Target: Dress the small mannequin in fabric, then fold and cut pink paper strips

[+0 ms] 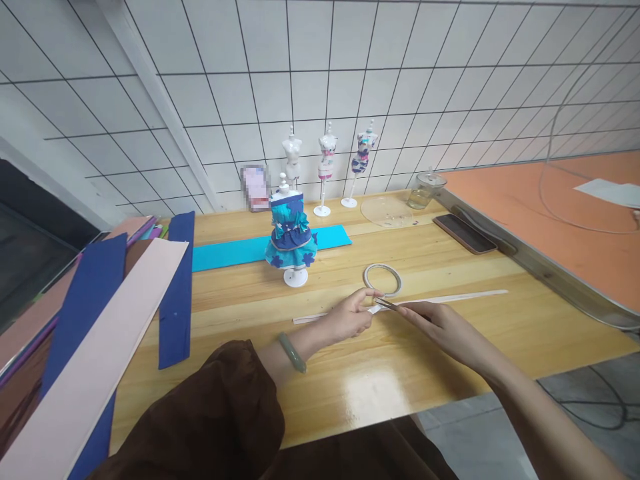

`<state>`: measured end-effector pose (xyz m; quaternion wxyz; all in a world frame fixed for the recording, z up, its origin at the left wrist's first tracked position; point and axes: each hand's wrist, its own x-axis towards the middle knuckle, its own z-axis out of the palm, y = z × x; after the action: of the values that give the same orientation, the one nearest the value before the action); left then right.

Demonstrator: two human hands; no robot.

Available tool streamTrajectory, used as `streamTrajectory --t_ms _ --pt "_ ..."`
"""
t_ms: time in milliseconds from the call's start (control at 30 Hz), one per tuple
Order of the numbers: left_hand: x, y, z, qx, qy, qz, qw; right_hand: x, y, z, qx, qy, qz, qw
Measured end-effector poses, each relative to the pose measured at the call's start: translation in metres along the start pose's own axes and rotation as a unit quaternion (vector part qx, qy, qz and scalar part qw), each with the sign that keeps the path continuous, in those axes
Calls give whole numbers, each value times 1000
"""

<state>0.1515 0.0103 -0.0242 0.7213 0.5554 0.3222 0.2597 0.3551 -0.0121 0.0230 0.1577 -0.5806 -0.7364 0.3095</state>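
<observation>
My left hand (pixel 353 316) is closed in a pinch, with a small white piece (pixel 375 309) at its fingers; whether that is tape or cloth I cannot make out. Tweezers (pixel 388 304) are gripped in my right hand (pixel 443 328), and their tips reach the left fingertips. Under both hands runs a long, narrow pale pink strip (pixel 465 297) across the table. Just beyond the fingers lies a thin roll of tape (pixel 367 279). A miniature dress form in a blue ruffled dress (pixel 291 233) stands behind my left hand.
Three small dress forms (pixel 327 150) line the tiled wall beside a phone (pixel 257 188). A turquoise strip (pixel 230 253) lies behind the blue dress. Pink (pixel 100 360) and navy (pixel 175 300) pieces are at left. A glass jar (pixel 423 193) and dark phone (pixel 465 233) sit right.
</observation>
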Motion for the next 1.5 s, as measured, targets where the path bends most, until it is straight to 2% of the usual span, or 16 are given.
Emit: streamTrajectory --t_ms 133,267,333,433,567,700,833,933,1033,1100,1167,1300,1367,1500 --pt "-1 2 0 -8 -3 2 1000 0 6 1 -1 8 2 1000" --pt "0 1 -1 -6 -2 3 1000 6 27 -6 -7 16 26 1000" --pt "1 -1 -1 2 1 7 1000 13 44 -11 -31 46 53 997" --pt "1 -5 -1 20 17 20 999 31 76 -17 -136 136 115 974" --pt "-1 -6 2 62 43 47 996 56 108 -19 -222 187 121 949" --pt "-4 -3 5 101 66 68 990 72 117 -15 -251 210 102 939" --pt "-6 1 7 145 69 94 983 74 117 -10 -268 239 81 930" --pt "-9 5 8 196 72 126 970 67 112 -6 -264 260 58 927" --pt "-12 10 12 206 83 153 963 52 93 1 -229 267 9 936" --pt "-15 14 16 146 75 149 975 37 69 6 -137 283 -52 948" --pt "-17 19 19 35 55 123 990 20 40 12 -17 298 -99 949" --pt "-21 28 25 -162 10 60 985 -7 -8 17 39 321 -148 935" --pt "-24 30 27 -207 -8 47 977 -12 -18 17 43 311 -166 935" --pt "-26 34 29 -229 -15 38 973 -13 -20 20 60 271 -184 943"
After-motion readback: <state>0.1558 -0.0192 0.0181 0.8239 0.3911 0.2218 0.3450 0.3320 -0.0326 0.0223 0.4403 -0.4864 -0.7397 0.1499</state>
